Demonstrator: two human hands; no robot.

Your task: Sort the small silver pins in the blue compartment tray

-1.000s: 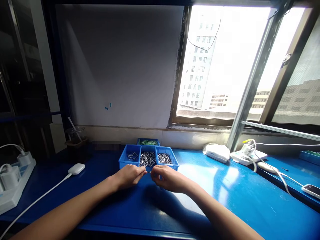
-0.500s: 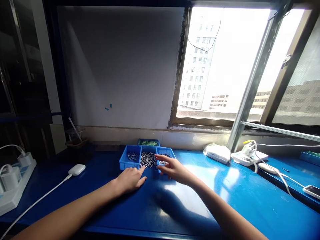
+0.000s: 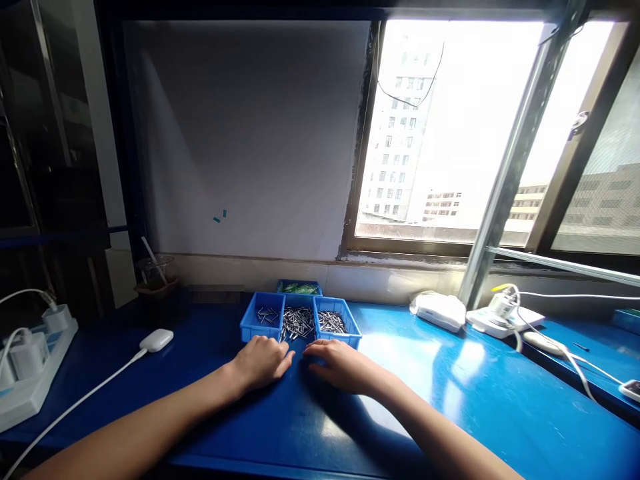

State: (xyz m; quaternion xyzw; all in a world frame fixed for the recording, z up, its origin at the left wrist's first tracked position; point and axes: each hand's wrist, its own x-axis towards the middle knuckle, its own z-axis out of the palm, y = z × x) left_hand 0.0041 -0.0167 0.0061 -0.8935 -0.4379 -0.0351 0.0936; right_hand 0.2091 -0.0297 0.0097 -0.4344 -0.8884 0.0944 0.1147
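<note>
Small slim metal pieces, like screws or pins (image 3: 297,323), lie heaped on the table between two blue bins. My left hand (image 3: 263,363) rests before the left bin (image 3: 261,333), fingers curled under and thumb sticking out; whatever they may hold is hidden. Before the right bin (image 3: 350,341), my right hand (image 3: 343,365) is open, fingers loosely bent and thumb apart, with nothing visible in it. Both hands are at the near edge of the heap. A few metal pieces (image 3: 269,315) lie in the left bin, and many more (image 3: 332,322) in the right one.
Behind the heap stands another blue bin (image 3: 284,288) with green packets. A white charger case (image 3: 157,340) on a cable and a power strip (image 3: 30,390) are at left, with a lidded cup (image 3: 156,270) behind. White devices (image 3: 440,311) and cables lie at right, beside a metal post.
My right hand has drawn back from over the right bin to the table, uncovering the pieces inside. My left index finger, stretched to the heap before, is now curled in.
</note>
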